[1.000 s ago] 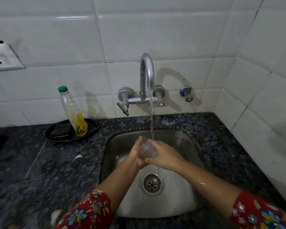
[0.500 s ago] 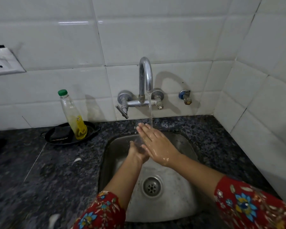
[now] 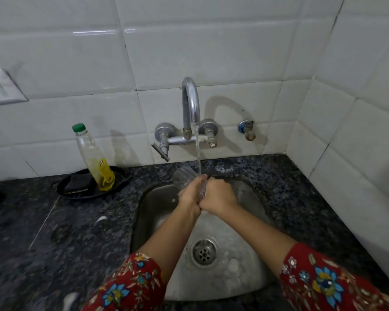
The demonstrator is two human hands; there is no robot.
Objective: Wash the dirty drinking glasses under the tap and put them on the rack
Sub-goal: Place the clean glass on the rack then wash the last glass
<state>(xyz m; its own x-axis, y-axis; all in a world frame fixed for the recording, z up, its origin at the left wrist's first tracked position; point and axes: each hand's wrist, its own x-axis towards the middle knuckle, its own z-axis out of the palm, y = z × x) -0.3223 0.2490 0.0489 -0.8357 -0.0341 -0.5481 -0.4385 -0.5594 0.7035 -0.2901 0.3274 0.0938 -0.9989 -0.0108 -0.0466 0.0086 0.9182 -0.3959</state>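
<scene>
A clear drinking glass (image 3: pixel 182 177) is tilted up and to the left over the steel sink (image 3: pixel 148 212). My left hand (image 3: pixel 189 195) grips its lower part. My right hand (image 3: pixel 219 196) has its fingers curled against the glass's base, pressed close to my left hand. Water runs from the chrome tap (image 3: pixel 190 104) in a thin stream and lands where both hands meet. The base of the glass is mostly hidden between my hands.
A soap bottle with a green cap (image 3: pixel 93 159) stands in a black dish (image 3: pixel 76 191) left of the sink on the dark granite counter (image 3: pixel 54 239). White tiled walls close in behind and on the right. A drain (image 3: pixel 204 252) sits in the basin. No rack is in view.
My right hand, flat and open over the glass half a second ago, now curls against its base. The glass has tipped up to the left, its mouth showing above my left hand.
</scene>
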